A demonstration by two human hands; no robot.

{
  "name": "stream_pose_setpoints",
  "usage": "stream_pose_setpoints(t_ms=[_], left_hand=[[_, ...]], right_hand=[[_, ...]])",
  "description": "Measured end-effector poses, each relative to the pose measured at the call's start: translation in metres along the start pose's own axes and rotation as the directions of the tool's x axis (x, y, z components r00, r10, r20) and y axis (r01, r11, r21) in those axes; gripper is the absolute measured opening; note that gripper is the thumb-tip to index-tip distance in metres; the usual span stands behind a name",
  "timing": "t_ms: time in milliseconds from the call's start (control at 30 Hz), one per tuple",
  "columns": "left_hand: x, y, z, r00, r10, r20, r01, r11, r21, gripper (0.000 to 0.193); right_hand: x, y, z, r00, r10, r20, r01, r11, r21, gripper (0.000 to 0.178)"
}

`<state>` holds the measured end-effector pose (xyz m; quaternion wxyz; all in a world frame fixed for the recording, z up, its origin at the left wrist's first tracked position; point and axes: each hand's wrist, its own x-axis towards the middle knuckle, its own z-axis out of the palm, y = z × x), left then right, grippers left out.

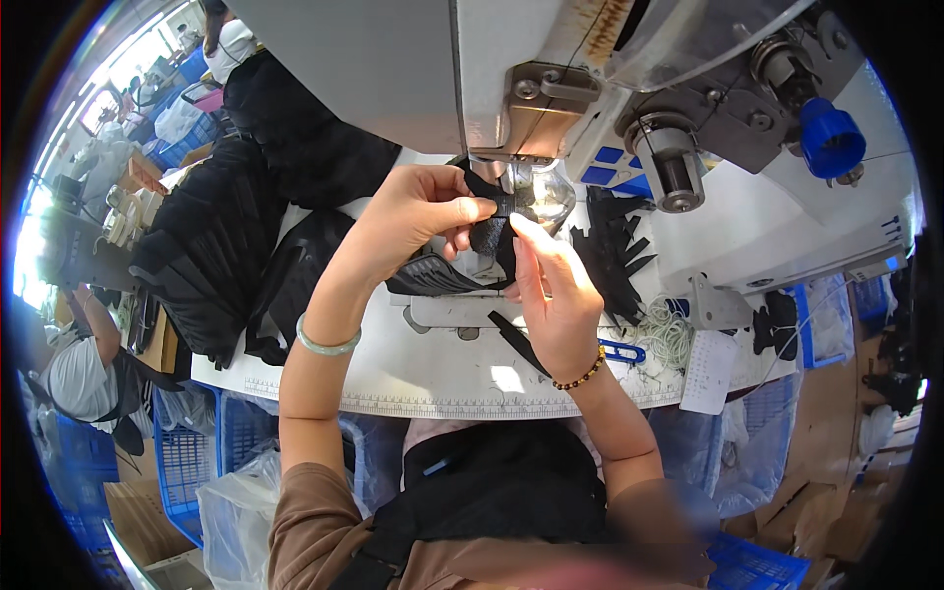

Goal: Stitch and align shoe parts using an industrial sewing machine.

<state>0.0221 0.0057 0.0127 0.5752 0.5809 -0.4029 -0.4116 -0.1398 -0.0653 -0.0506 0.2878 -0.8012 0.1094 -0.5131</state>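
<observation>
Under the head of a sewing machine (pixel 531 118), both my hands meet at a black fabric piece (pixel 489 239) with webbing and mesh on it. My left hand (pixel 425 208) pinches the webbing at its left side, thumb pressed against the fingers. From the right, my right hand (pixel 559 290) grips the same piece, its thumb and index finger close together near the needle area. The needle itself is hard to make out behind my fingers. A padded mesh part of the piece hangs toward me, lying on the white table (pixel 442 379).
Black fabric panels (pixel 211 226) are heaped at the left. Right of my hands lie black strap pieces (pixel 612 251), a tangle of pale cord (pixel 667 334), blue thread snips (pixel 621 351) and a paper slip (pixel 709 372). Blue crates (pixel 187 462) stand below; other people sit at far left.
</observation>
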Motion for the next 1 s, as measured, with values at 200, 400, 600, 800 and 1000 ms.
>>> stream_pose_setpoints(t_ms=[200,400,600,800,1000], left_hand=[[0.0,-0.001,0.0,1.0,0.01,-0.004,-0.01,1.0,0.018,0.016],[-0.001,-0.002,0.0,1.0,0.01,0.001,-0.01,1.0,0.011,0.015],[-0.001,-0.001,0.001,1.0,0.014,-0.002,-0.014,1.0,-0.011,0.014],[0.0,0.001,0.003,1.0,0.004,0.006,-0.003,0.999,-0.051,0.013],[0.002,0.0,0.003,1.0,-0.016,-0.005,0.015,0.995,-0.096,0.015]], right_hand=[[-0.001,0.0,0.0,1.0,0.009,0.0,-0.009,1.0,0.029,0.025],[-0.002,-0.001,0.0,1.0,0.009,0.0,-0.009,0.999,0.046,0.026],[-0.001,-0.004,-0.003,0.999,0.024,0.021,-0.025,0.999,0.026,0.025],[0.003,-0.007,-0.008,0.997,0.033,0.065,-0.03,0.998,-0.054,0.024],[0.008,-0.008,-0.011,0.996,0.03,0.084,-0.019,0.99,-0.137,0.024]])
